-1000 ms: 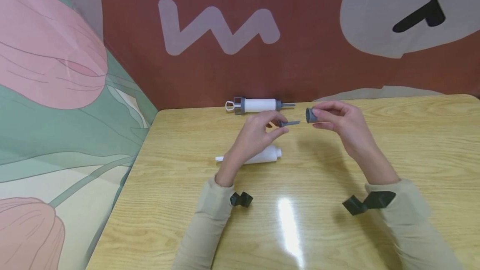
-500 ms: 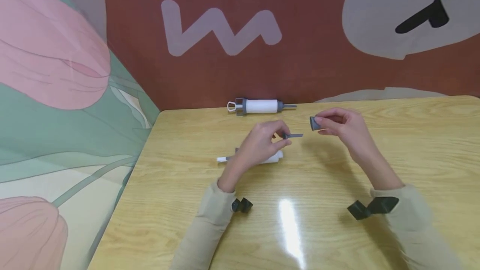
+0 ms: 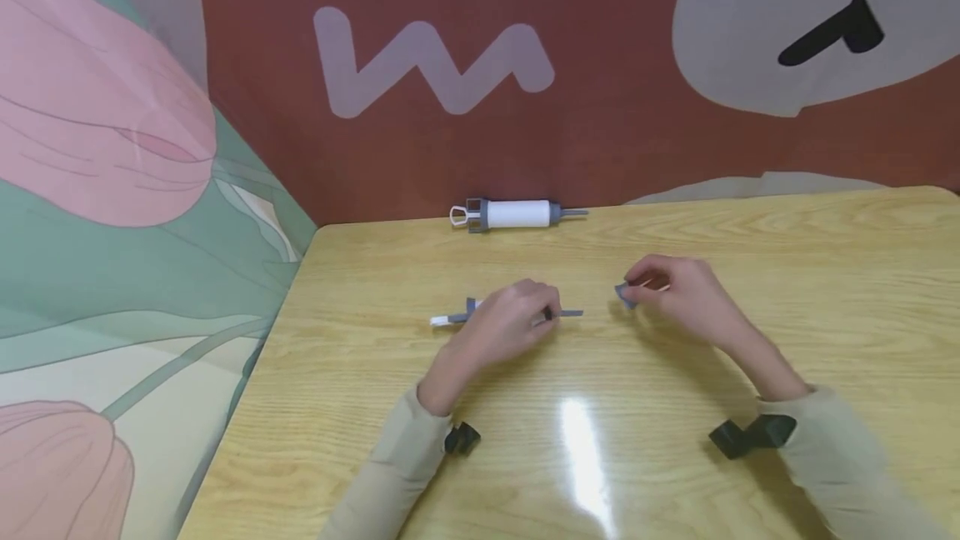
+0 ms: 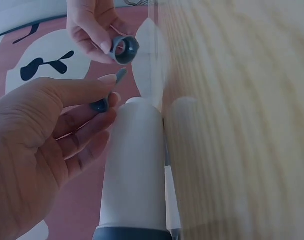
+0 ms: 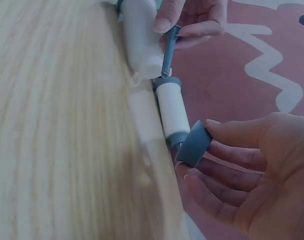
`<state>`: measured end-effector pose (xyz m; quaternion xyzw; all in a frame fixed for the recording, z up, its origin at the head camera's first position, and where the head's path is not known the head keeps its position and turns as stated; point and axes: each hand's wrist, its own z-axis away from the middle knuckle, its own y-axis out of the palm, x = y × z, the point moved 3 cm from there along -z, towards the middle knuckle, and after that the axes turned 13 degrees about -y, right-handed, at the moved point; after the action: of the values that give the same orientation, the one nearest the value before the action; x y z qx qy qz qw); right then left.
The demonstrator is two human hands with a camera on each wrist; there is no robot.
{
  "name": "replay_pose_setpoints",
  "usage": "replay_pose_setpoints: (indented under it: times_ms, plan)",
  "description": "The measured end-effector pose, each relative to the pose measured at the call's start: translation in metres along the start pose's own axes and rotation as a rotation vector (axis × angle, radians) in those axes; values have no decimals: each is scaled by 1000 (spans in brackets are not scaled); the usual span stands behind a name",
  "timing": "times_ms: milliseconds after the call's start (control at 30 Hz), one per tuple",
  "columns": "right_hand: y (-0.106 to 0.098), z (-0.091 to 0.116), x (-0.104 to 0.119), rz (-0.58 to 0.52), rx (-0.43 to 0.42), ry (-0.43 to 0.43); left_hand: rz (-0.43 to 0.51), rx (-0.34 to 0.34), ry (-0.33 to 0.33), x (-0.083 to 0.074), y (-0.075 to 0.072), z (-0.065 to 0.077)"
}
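L hand pinching grey nozzle, R hand holding grey ring at nozzle's 3 o'clock; prob. prepping assembly, next likely needing alignment.

Left hand and right hand, apart, each pinch between thumb and fingers; the 2 sleeved forearms slant inward.

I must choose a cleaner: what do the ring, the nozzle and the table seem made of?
Ring: probably plastic, satin; its blue-grey surface looks smooth and evenly coloured.
Nozzle: likely plastic too, with similar colour and soft sheen.
Table: wood or wood-look laminate, glossy; grain and bright reflection show.
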<state>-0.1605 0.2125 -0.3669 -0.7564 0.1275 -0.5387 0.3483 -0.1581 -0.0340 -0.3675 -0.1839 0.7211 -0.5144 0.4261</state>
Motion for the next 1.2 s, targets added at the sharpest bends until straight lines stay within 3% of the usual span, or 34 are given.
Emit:
replay_pose_setpoints:
  times_ms: [467,800,1200]
  plan:
    - [22,-2,-2,72,88,-112,-186,112,33,-8,11,-1]
    - [32,-3,-1,127,107,-167,-218,132,46,-8,16,-1]
    - [36,-2,-2,128,125,-164,-234,154,21,-7,18,0]
